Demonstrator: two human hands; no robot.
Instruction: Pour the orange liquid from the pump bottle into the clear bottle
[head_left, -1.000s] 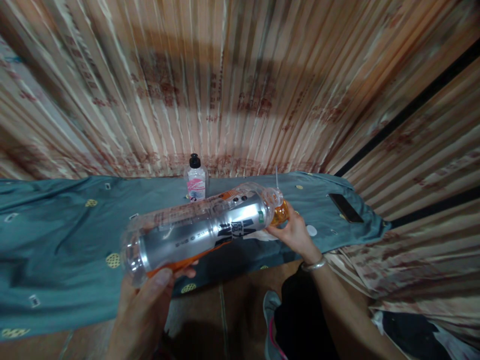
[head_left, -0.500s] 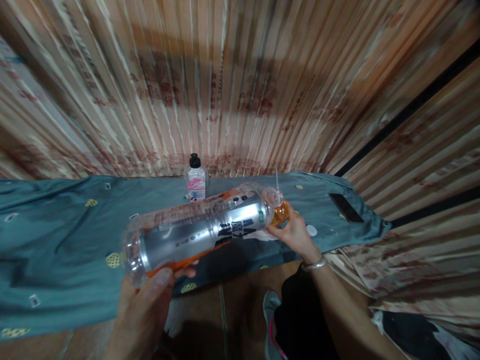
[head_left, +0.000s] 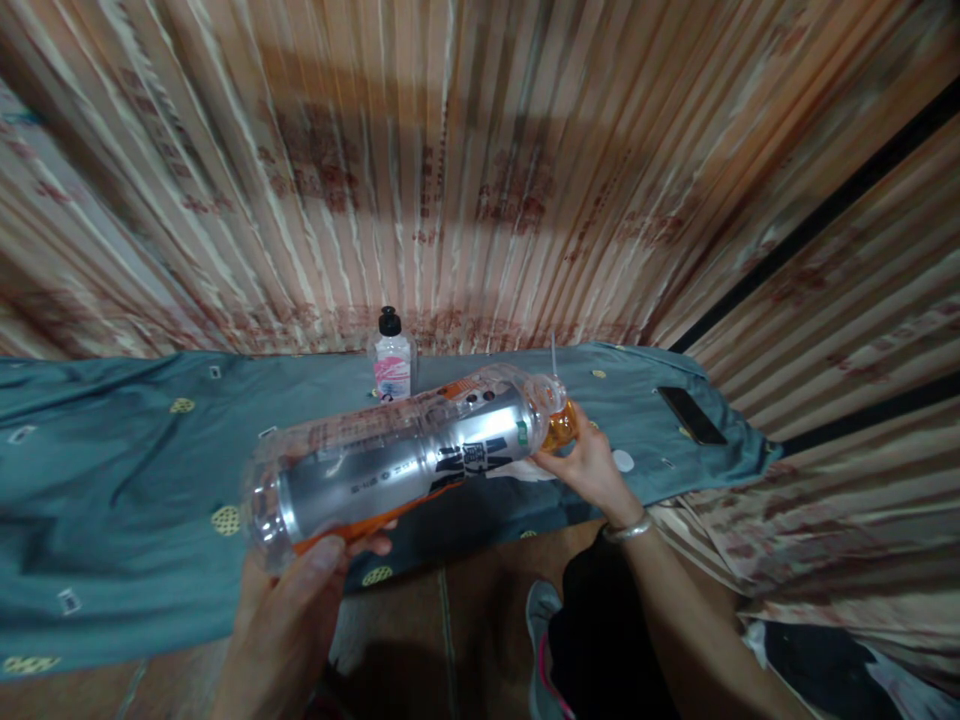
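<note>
My left hand (head_left: 300, 590) is closed under the base end of a large clear plastic bottle (head_left: 397, 460) with a silver and orange label. The bottle lies almost level in the air, its neck end slightly higher and pointing right. At that end my right hand (head_left: 589, 460) is wrapped round a small clear container (head_left: 561, 428) with amber liquid in it. The bottle's neck meets the container's top; whether it goes inside I cannot tell. A thin pale stick (head_left: 554, 356) rises above the container.
A clear bottle with a black cap and pink label (head_left: 393, 365) stands at the back of the green cloth (head_left: 150, 450). A black phone (head_left: 691, 415) lies to the right, and a small white disc (head_left: 623, 461) lies by my right wrist. Pleated curtains (head_left: 450, 180) hang behind.
</note>
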